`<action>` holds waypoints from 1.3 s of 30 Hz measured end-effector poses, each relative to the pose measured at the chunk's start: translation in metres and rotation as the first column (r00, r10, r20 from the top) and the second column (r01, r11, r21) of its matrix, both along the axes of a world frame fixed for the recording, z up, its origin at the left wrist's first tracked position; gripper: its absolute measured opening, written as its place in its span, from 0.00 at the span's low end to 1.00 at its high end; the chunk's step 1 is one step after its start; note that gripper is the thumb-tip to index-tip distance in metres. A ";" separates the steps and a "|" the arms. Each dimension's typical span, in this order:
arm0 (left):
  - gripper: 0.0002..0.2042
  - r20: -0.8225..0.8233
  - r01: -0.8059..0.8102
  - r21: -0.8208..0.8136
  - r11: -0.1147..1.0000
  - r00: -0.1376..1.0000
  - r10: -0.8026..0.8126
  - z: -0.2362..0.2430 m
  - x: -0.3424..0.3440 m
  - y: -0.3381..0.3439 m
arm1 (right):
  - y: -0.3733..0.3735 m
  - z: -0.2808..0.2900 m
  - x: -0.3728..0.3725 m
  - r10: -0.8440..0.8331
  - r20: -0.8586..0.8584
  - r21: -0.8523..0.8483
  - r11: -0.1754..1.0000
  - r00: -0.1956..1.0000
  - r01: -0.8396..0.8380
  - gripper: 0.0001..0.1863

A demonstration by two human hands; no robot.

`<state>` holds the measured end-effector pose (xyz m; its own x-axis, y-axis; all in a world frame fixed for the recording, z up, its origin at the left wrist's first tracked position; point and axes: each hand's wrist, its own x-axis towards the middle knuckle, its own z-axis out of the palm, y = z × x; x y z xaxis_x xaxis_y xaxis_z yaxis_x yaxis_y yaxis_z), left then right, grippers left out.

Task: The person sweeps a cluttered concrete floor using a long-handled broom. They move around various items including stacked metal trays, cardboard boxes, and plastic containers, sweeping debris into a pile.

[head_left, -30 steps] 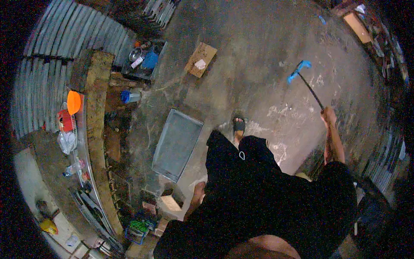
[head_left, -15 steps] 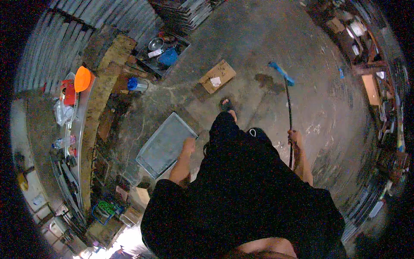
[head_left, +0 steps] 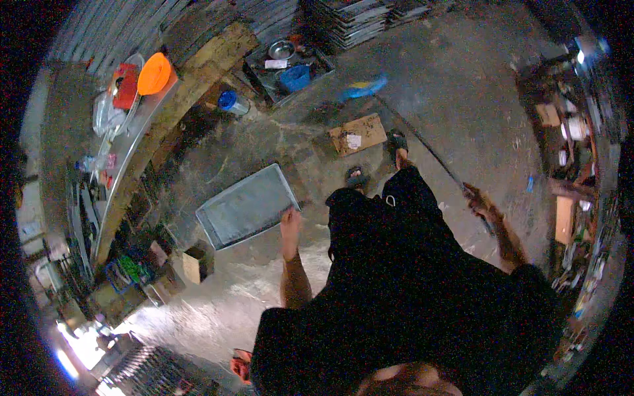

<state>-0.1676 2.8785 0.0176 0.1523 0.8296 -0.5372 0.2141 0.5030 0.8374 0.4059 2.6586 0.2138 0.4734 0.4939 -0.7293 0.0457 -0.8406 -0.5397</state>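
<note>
My right hand (head_left: 482, 203) is closed round the dark pole of a long-handled broom (head_left: 428, 149). The broom's blue-and-yellow head (head_left: 364, 88) is smeared by motion and lies on or just above the floor, beyond a cardboard box (head_left: 357, 134). My left hand (head_left: 289, 221) hangs with fingers curled and nothing visible in them. It overlaps the right corner of a grey rectangular tray (head_left: 247, 208) on the floor; I cannot tell whether it touches. Both my sandalled feet show just this side of the box.
A black tray (head_left: 264, 84) with a metal bowl and a blue container stands ahead left, near a blue-lidded jar (head_left: 233, 103). An orange basin (head_left: 154, 74) rests on the left bench. A small open box (head_left: 197, 263) sits behind the grey tray. Cluttered shelving (head_left: 564, 171) lines the right.
The broom head has swung left, from the right of the cardboard box to beyond it. My right hand has moved outward to the right. My view has turned and a second foot now shows.
</note>
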 end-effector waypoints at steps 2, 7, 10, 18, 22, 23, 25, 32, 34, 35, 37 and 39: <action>0.18 0.235 -0.429 -0.291 0.855 0.835 0.499 -0.023 -0.034 -0.085 | 0.054 0.022 0.031 0.458 0.336 -0.031 0.879 0.823 -0.476 0.22; 0.14 -0.223 -0.653 -0.615 0.442 0.682 0.697 -0.018 -0.048 -0.277 | 0.211 0.043 0.036 0.838 0.480 -0.387 0.466 0.258 -0.795 0.20; 0.15 -0.251 -0.647 -0.630 0.430 0.693 0.675 0.008 0.005 -0.332 | 0.326 0.000 -0.017 0.889 0.430 -0.240 0.279 0.155 -0.930 0.21; 0.19 -0.064 -0.728 -0.471 0.498 0.591 0.804 0.063 0.236 -0.334 | 0.491 -0.184 -0.004 0.930 0.365 -0.177 0.117 0.045 -0.977 0.18; 0.18 -0.114 -0.533 -0.584 0.612 0.800 0.589 0.046 0.346 -0.356 | 0.462 -0.194 0.208 0.925 0.373 -0.152 0.135 0.069 -0.979 0.17; 0.18 -0.126 -0.500 -0.625 0.600 0.823 0.554 0.040 0.366 -0.360 | 0.448 -0.187 0.261 0.879 0.467 -0.056 0.134 0.093 -0.989 0.16; 0.18 -0.129 -0.488 -0.661 0.570 0.822 0.554 0.025 0.392 -0.358 | 0.403 -0.154 0.375 0.955 0.251 -0.445 0.261 0.160 -0.857 0.15; 0.19 -0.143 -0.535 -0.663 0.524 0.777 0.613 0.003 0.408 -0.287 | 0.248 -0.055 0.507 0.880 0.442 -0.684 0.455 0.172 -0.570 0.20; 0.20 -0.064 -0.572 -0.609 0.550 0.726 0.684 0.002 0.413 -0.267 | 0.221 -0.037 0.501 0.826 0.473 -0.624 0.560 0.307 -0.544 0.19; 0.20 -0.063 -0.551 -0.588 0.592 0.761 0.646 0.000 0.417 -0.257 | 0.209 -0.030 0.496 0.795 0.482 -0.597 0.606 0.369 -0.525 0.19; 0.21 -0.069 -0.511 -0.547 0.664 0.817 0.572 -0.008 0.423 -0.238 | 0.189 -0.022 0.486 0.801 0.468 -0.621 0.599 0.373 -0.506 0.19; 0.21 -0.130 -0.426 -0.523 0.738 0.896 0.425 -0.022 0.427 -0.217 | 0.171 -0.021 0.474 0.815 0.503 -0.615 0.571 0.288 -0.543 0.19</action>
